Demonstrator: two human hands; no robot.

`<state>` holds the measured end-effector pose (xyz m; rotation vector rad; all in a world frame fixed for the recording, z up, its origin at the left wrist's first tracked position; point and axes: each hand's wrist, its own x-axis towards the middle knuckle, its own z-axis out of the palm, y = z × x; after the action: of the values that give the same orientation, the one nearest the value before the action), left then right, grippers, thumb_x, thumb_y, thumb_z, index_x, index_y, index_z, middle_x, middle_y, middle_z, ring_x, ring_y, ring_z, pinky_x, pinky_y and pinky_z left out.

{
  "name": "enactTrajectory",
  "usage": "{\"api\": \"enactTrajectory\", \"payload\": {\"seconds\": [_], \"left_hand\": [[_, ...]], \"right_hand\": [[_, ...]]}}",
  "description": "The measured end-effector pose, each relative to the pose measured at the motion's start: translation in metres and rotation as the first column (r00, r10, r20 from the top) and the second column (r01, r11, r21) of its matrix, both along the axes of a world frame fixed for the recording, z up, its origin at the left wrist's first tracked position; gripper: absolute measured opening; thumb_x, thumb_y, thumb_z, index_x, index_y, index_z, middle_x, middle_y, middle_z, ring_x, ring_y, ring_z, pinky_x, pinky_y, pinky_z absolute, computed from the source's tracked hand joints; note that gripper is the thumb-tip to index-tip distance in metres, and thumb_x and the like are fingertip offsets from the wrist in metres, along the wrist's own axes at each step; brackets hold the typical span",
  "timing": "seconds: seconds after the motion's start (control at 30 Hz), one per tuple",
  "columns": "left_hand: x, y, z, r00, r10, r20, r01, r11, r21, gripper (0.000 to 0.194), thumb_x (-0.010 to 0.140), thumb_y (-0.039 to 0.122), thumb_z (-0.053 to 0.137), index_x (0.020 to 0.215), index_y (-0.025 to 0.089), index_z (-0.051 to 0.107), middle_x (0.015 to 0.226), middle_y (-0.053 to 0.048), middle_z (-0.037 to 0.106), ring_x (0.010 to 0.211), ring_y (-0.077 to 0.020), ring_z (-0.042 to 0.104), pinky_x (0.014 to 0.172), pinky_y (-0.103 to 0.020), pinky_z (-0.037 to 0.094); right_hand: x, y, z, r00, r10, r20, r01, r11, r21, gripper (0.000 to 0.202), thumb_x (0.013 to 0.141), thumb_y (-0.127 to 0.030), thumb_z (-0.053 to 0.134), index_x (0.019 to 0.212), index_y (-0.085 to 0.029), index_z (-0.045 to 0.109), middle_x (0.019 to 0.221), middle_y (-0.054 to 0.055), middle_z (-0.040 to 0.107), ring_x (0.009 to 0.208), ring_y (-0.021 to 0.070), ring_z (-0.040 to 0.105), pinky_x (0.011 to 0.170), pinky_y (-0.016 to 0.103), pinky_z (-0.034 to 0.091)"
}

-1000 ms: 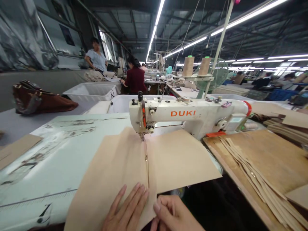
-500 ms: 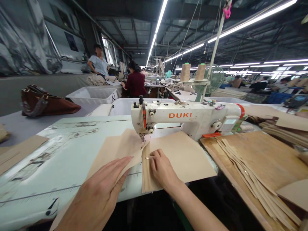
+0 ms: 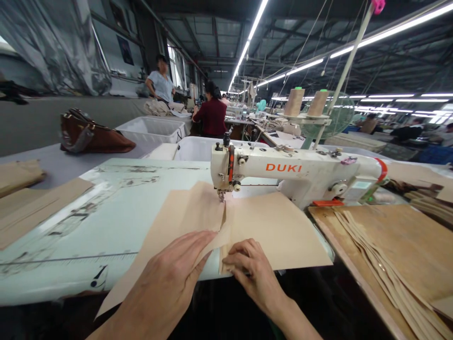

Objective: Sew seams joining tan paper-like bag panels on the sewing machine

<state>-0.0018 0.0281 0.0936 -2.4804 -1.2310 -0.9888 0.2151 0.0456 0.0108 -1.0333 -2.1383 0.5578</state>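
A white sewing machine [image 3: 255,166] marked DUKI stands over two beige fabric panels that meet below its presser foot [image 3: 222,196]. My left hand [image 3: 173,271] grips the inner edge of the left panel [image 3: 184,210], fingers above and thumb below, lifting that edge off the table. Closed at the near end of the folded inner edge of the right panel [image 3: 283,231], my right hand [image 3: 253,269] pinches the fabric strip there. The right panel lies flat beside the needle. A narrow gap shows between the two edges just in front of the foot.
Fabric strips [image 3: 378,264] lie on a wooden board [image 3: 399,236] at the right. Beige pieces [image 3: 38,212] and a brown handbag [image 3: 92,134] are at the left. White bins [image 3: 152,127] and thread cones [image 3: 294,101] stand behind. Two people are farther back.
My right hand has slid down the strip toward the table's front edge. The left panel's edge has come closer to the right one. The whole view has shifted, moving the machine rightward.
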Motion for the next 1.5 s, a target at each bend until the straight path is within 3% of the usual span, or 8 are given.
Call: {"api": "enactTrajectory", "payload": {"seconds": [0.17,0.63,0.77,0.9,0.97,1.07,1.23,1.5], "left_hand": [[0.0,0.0,-0.001,1.0,-0.008,0.004,0.008,1.0,-0.005,0.036,0.102,0.024,0.035,0.112,0.017,0.068,0.11,-0.001,0.074,0.102,-0.0122,0.07,0.094,-0.022,0.052],[-0.005,-0.006,-0.017,0.997,-0.033,-0.069,0.03,0.999,-0.042,0.033,0.099,0.017,0.037,0.121,0.018,0.061,0.12,-0.002,0.07,0.112,-0.0121,0.065,0.102,-0.023,0.047],[-0.007,-0.009,-0.032,0.976,-0.052,-0.212,0.056,0.998,0.016,0.043,0.092,0.01,0.039,0.131,0.015,0.056,0.132,-0.004,0.063,0.121,-0.0144,0.059,0.108,-0.026,0.042],[-0.004,-0.011,-0.058,0.916,-0.099,-0.388,0.172,0.973,0.157,0.049,0.084,0.004,0.039,0.128,0.012,0.06,0.132,-0.006,0.063,0.124,-0.0178,0.056,0.119,-0.033,0.025],[-0.003,-0.009,-0.07,0.903,-0.111,-0.416,0.204,0.961,0.187,0.046,0.084,0.004,0.039,0.122,0.014,0.064,0.128,-0.004,0.066,0.121,-0.0173,0.059,0.121,-0.034,0.017],[-0.004,-0.005,-0.081,0.897,-0.124,-0.423,0.224,0.955,0.195,0.046,0.085,0.005,0.039,0.121,0.016,0.064,0.126,-0.003,0.067,0.119,-0.016,0.06,0.122,-0.034,0.014],[-0.005,-0.002,-0.082,0.86,-0.142,-0.489,0.279,0.935,0.22,0.048,0.081,0.003,0.041,0.121,0.015,0.064,0.126,-0.004,0.067,0.118,-0.0167,0.06,0.121,-0.035,0.015],[-0.002,0.002,-0.084,0.873,-0.15,-0.463,0.266,0.944,0.196,0.05,0.078,0.002,0.04,0.119,0.017,0.064,0.122,-0.002,0.069,0.115,-0.0155,0.061,0.121,-0.034,0.016]], "right_hand": [[-0.006,-0.002,-0.013,0.992,-0.01,-0.124,0.029,0.987,0.155,0.031,0.09,-0.008,0.062,0.11,-0.03,0.07,0.093,0.002,0.062,0.087,0.0183,0.051,0.074,0.033,0.039],[-0.009,-0.005,-0.014,0.996,0.004,-0.092,0.015,0.98,0.199,0.027,0.093,-0.012,0.061,0.111,-0.031,0.068,0.095,-0.002,0.067,0.085,0.0183,0.048,0.074,0.036,0.036],[-0.01,-0.007,-0.017,0.998,-0.008,-0.062,0.024,0.964,0.263,0.012,0.095,-0.014,0.058,0.094,-0.023,0.067,0.092,0.0,0.066,0.085,0.0182,0.047,0.074,0.037,0.035],[-0.01,-0.007,-0.028,0.998,-0.025,-0.064,0.049,0.917,0.395,0.028,0.098,-0.012,0.045,0.072,-0.016,0.054,0.08,0.002,0.062,0.085,0.018,0.047,0.072,0.036,0.034],[-0.009,-0.005,-0.033,0.997,-0.037,-0.065,0.063,0.885,0.461,0.03,0.098,-0.01,0.041,0.07,-0.014,0.052,0.077,0.002,0.06,0.084,0.0176,0.048,0.072,0.036,0.034],[-0.009,-0.005,-0.036,0.996,-0.058,-0.061,0.081,0.852,0.517,0.031,0.099,-0.01,0.04,0.07,-0.014,0.052,0.075,0.003,0.06,0.084,0.017,0.051,0.072,0.036,0.035],[-0.008,-0.007,-0.032,0.995,-0.089,-0.053,0.104,0.854,0.51,0.031,0.098,-0.009,0.041,0.072,-0.016,0.056,0.081,0.003,0.066,0.084,0.0161,0.053,0.073,0.035,0.037],[-0.006,-0.007,-0.035,0.996,-0.082,-0.019,0.081,0.869,0.488,0.029,0.095,-0.006,0.038,0.079,-0.017,0.059,0.09,0.003,0.069,0.086,0.0168,0.056,0.075,0.037,0.04]]}}
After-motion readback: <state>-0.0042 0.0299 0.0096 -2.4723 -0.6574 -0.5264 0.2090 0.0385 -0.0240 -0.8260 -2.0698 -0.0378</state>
